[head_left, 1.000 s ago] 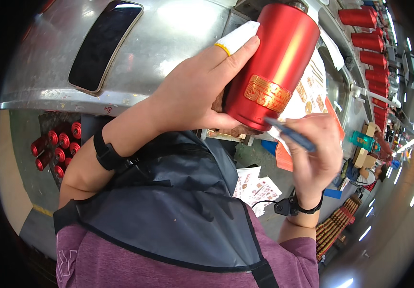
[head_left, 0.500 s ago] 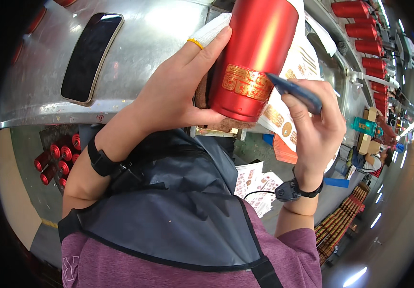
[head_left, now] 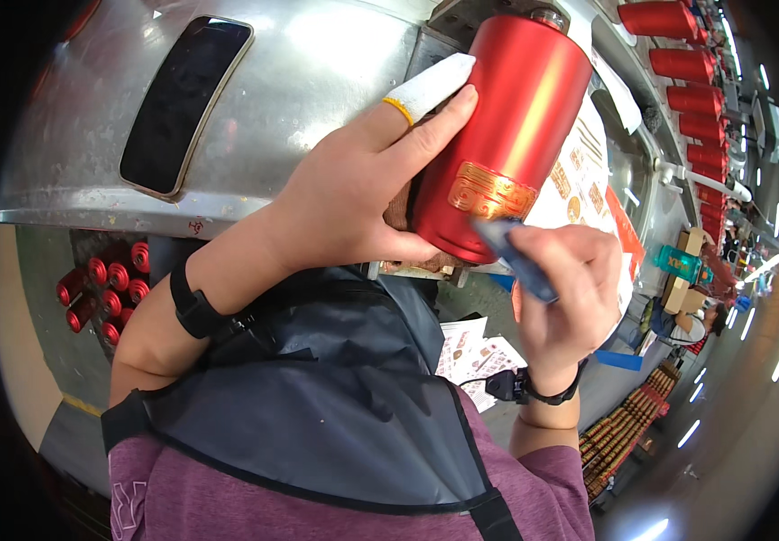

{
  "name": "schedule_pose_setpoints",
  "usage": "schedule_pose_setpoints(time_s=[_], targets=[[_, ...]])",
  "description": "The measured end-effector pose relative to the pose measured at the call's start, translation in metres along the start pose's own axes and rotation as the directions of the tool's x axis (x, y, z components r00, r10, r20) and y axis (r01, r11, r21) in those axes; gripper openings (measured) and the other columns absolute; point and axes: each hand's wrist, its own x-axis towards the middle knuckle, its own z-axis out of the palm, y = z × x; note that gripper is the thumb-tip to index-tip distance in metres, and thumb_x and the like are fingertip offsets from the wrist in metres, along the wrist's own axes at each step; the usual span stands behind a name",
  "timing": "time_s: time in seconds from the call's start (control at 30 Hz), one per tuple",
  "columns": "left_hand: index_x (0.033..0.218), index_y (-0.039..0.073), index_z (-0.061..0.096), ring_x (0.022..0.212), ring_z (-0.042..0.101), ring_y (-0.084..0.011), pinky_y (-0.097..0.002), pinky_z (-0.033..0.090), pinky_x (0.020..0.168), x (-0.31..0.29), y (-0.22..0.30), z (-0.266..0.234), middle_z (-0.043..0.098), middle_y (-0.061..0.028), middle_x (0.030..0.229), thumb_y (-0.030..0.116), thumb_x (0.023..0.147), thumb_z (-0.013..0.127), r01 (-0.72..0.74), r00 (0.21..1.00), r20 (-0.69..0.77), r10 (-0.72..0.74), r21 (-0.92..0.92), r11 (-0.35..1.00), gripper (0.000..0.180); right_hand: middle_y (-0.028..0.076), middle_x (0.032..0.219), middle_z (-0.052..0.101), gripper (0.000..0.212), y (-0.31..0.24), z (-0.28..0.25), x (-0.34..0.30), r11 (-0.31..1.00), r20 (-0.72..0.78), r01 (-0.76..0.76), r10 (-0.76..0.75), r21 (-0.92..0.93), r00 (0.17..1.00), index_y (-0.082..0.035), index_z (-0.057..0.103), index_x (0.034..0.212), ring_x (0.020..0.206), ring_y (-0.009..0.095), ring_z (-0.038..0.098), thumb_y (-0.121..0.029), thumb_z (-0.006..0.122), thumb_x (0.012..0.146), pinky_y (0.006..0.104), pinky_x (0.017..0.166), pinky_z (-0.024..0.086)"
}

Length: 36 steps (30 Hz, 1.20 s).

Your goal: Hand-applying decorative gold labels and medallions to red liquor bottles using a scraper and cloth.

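Red bottle [head_left: 534,104]: on its side at the front edge of the metal table [head_left: 317,54], neck away from the wearer, base near, axis leaning right. Gold emblem [head_left: 488,189] on its wall, close to the base.

Left hand [head_left: 340,194]: forearm slants up from lower left, back of hand uppermost. Index finger in white finger cot [head_left: 434,86]; it and the next finger lie along the bottle's left side, thumb splayed wide at the base. Remaining fingers hidden; cannot tell whether they clasp it.

Right hand [head_left: 579,284]: wrist raised, fingers curled, narrow pinch on a blue-grey tool [head_left: 520,261]. Tip points up-left to the emblem's lower edge; blurred, contact unclear.

Beyond: phone [head_left: 186,104] left on table; printed sheets [head_left: 583,162] right of bottle.
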Motion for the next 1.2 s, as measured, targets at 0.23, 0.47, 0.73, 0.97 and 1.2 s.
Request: schedule_pose_setpoints(time_s=[0.23, 0.47, 0.73, 0.97, 1.2], targets=[[0.153, 0.008, 0.041, 0.124, 0.057, -0.0387, -0.0440, 0.051, 0.101, 0.000, -0.002, 0.001, 0.051, -0.0203, 0.143, 0.032, 0.058, 0.093, 0.051, 0.998, 0.034, -0.052, 0.014, 0.999, 0.111, 0.005, 0.084, 0.064, 0.040, 0.000, 0.000, 0.010, 0.996, 0.030, 0.085, -0.085, -0.004, 0.996, -0.009, 0.078, 0.102, 0.079, 0.024, 0.060, 0.001, 0.078, 0.063, 0.0348, 0.068, 0.047], [0.152, 0.007, 0.042, 0.124, 0.056, -0.0361, -0.0424, 0.050, 0.103, 0.004, -0.001, 0.003, 0.048, -0.0198, 0.148, 0.034, 0.058, 0.093, -0.036, 0.998, -0.040, 0.037, 0.027, 0.999, 0.111, 0.005, 0.086, 0.066, 0.042, 0.000, -0.002, 0.008, 0.995, 0.031, 0.086, -0.084, -0.044, 0.996, -0.008, 0.077, 0.102, 0.079, 0.023, 0.060, -0.002, 0.079, 0.061, 0.0331, 0.066, 0.047], [0.154, 0.006, 0.040, 0.138, 0.046, -0.0383, -0.0428, 0.043, 0.111, -0.001, 0.001, 0.003, 0.041, -0.0200, 0.156, 0.029, 0.061, 0.094, 0.017, 1.000, 0.012, -0.016, -0.061, 0.998, 0.110, 0.004, 0.086, 0.066, 0.041, -0.001, -0.006, 0.017, 0.990, 0.049, 0.099, -0.094, -0.105, 0.994, -0.008, 0.077, 0.101, 0.079, 0.022, 0.059, -0.002, 0.075, 0.061, 0.0342, 0.067, 0.046], [0.151, 0.002, 0.042, 0.141, 0.043, -0.0388, -0.0429, 0.041, 0.114, 0.001, -0.004, 0.003, 0.035, -0.0204, 0.160, 0.017, 0.063, 0.091, -0.059, 0.998, -0.030, 0.054, -0.177, 0.982, 0.102, 0.005, 0.087, 0.066, 0.042, -0.003, -0.009, 0.019, 0.986, 0.087, 0.051, -0.037, -0.156, 0.995, -0.008, 0.078, 0.102, 0.078, 0.022, 0.059, -0.004, 0.074, 0.060, 0.0327, 0.066, 0.046], [0.148, 0.002, 0.048, 0.131, 0.054, -0.0384, -0.0422, 0.049, 0.106, 0.001, -0.003, 0.005, 0.042, -0.0214, 0.155, 0.016, 0.060, 0.090, -0.108, 0.993, -0.064, 0.102, -0.089, 0.990, 0.098, 0.003, 0.083, 0.065, 0.046, -0.006, -0.012, 0.031, 0.967, 0.150, 0.183, -0.157, -0.179, 0.976, -0.008, 0.077, 0.102, 0.075, 0.021, 0.059, -0.002, 0.075, 0.057, 0.0321, 0.063, 0.045]])
